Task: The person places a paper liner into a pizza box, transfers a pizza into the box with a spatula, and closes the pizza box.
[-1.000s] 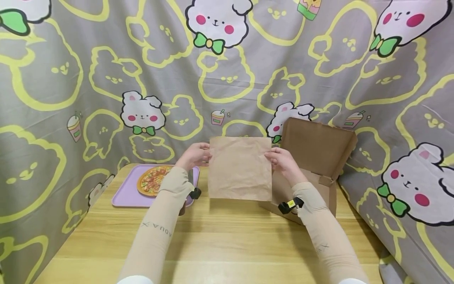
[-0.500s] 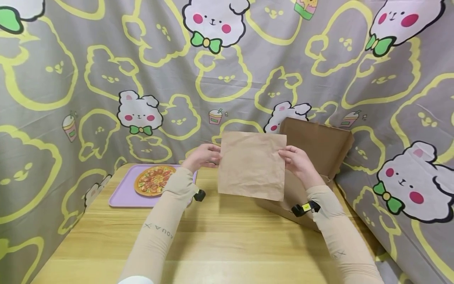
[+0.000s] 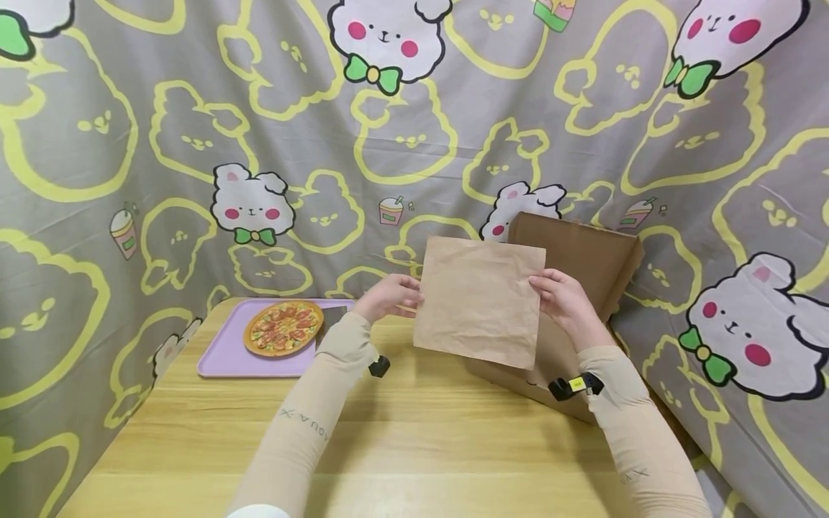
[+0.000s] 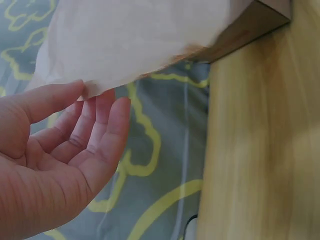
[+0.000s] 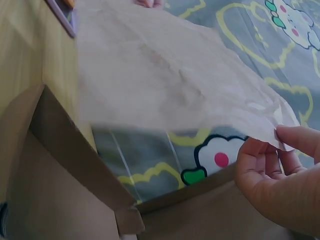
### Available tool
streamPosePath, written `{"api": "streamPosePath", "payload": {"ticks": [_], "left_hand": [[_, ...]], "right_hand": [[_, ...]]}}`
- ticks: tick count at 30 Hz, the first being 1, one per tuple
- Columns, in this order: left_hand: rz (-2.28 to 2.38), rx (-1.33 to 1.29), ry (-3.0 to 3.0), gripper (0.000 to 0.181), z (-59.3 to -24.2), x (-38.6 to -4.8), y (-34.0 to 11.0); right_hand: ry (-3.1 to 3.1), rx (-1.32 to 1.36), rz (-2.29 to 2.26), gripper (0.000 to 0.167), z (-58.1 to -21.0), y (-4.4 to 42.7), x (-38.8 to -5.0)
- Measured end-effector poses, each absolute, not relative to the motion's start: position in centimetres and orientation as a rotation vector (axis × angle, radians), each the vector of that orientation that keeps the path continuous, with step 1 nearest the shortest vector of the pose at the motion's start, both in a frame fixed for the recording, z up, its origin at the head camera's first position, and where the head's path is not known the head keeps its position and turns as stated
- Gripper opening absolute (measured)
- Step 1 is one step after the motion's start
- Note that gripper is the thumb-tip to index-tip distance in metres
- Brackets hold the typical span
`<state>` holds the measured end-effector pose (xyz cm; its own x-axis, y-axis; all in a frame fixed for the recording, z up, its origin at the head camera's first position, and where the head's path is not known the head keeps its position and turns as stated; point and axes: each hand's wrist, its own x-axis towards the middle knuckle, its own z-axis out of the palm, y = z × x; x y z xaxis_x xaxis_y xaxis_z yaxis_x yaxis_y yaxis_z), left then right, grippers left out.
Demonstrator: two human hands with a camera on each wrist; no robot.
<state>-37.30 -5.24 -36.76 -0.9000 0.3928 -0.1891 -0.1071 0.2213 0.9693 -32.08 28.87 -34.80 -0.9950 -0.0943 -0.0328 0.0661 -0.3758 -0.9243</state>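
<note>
A square sheet of brown paper (image 3: 479, 302) hangs in the air between both hands, slightly tilted and wrinkled. My left hand (image 3: 391, 296) pinches its left edge between thumb and fingers, which the left wrist view shows at close range. On the opposite edge, my right hand (image 3: 566, 302) pinches the paper near its upper part. Behind and below the right hand stands a cardboard box (image 3: 570, 259) with its lid raised; the sheet covers part of it. In the right wrist view the box's inner walls (image 5: 70, 195) show beneath the paper.
At the back left, a purple tray (image 3: 223, 352) bears a pizza (image 3: 285, 329) and a dark flat item (image 3: 330, 324), partly hidden by the left arm. All stand on a wooden table (image 3: 401, 446). A patterned curtain (image 3: 311, 144) encloses the back and sides.
Both hands have carried the paper to the right, closer to the box, and it has tilted a little. More of the tray's pizza shows now. The box stays in place.
</note>
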Motion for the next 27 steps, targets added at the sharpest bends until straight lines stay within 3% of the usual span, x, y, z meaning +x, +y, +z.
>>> {"api": "streamPosePath", "payload": {"ticks": [9,21,27], "left_hand": [[1.693,0.271,2.065,0.014,-38.7,-37.5,-2.8],[1.681,0.303,2.038,0.014,-40.7,-36.8,1.4],[1.706,0.275,2.048,0.013,-41.2,-36.7,3.4]], "right_hand": [[1.722,0.015,-2.555,0.023,-35.3,31.4,-31.1],[1.739,0.102,-2.559,0.021,-36.4,34.9,-29.6],[1.680,0.102,-2.624,0.028,-37.1,36.3,-29.0]]}}
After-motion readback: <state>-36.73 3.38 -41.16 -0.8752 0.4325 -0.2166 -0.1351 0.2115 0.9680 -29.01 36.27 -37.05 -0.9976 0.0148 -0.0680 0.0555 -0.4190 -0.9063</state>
